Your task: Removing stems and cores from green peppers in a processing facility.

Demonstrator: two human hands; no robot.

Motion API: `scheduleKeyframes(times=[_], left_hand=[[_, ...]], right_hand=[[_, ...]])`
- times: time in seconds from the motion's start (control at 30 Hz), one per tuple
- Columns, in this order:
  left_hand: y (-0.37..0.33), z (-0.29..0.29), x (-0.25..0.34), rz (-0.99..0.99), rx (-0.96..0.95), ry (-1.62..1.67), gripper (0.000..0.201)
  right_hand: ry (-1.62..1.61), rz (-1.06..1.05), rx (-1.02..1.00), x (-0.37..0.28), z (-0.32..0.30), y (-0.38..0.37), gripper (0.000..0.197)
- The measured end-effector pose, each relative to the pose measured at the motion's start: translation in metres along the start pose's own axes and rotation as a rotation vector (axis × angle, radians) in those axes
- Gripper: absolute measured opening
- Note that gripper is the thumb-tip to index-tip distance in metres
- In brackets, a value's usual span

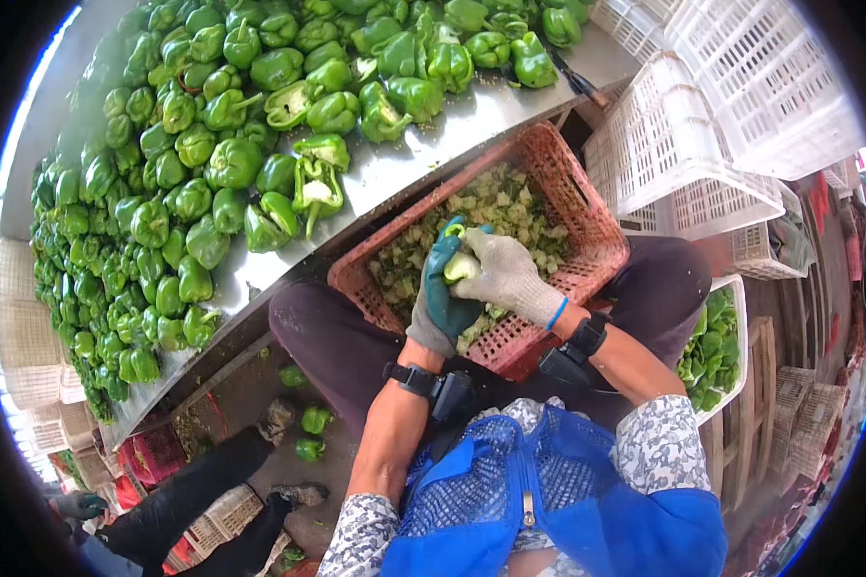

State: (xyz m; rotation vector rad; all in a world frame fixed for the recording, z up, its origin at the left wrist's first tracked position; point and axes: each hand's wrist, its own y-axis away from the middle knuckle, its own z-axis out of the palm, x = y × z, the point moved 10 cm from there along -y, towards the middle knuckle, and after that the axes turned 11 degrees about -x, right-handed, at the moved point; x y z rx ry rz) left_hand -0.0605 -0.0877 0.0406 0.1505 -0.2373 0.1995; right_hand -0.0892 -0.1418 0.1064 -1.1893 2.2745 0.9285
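A cut green bell pepper (461,267) is held over a red plastic crate (587,192) between my knees. My left hand (441,288), in a green-coated glove, is closed round the pepper from the left. From the right, my right hand (510,271), in a pale knit glove, presses its fingers against the pepper's cut opening; whether those fingers also hold a tool or a core is hidden. Pale pepper cores and seedy scraps (510,207) fill the crate below both hands.
Whole green peppers (192,192) heap the metal table (375,173), with opened ones near its edge. White crates (683,144) stack at the right; a white crate of green pepper pieces (712,351) stands by my right knee. Fallen peppers (313,419) and another person's legs (202,490) are lower left.
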Motion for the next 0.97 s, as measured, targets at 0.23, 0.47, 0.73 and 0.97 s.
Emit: scheduleKeyframes(times=[0.23, 0.47, 0.73, 0.97], left_hand=[[0.015, -0.005, -0.015, -0.008, -0.162, -0.325, 0.059], [0.011, -0.002, -0.034, -0.205, -0.084, -0.078, 0.063], [0.030, 0.002, 0.009, 0.005, 0.012, -0.331, 0.056], [0.005, -0.058, -0.019, 0.125, -0.155, -0.452, 0.057]], right_hand=[[-0.168, -0.011, -0.138, 0.014, 0.014, 0.024, 0.061], [-0.790, 0.060, -0.439, 0.036, 0.028, 0.037, 0.046], [-0.089, -0.251, -0.008, 0.002, 0.023, 0.011, 0.041], [-0.301, -0.188, 0.064, 0.037, 0.040, -0.011, 0.044]])
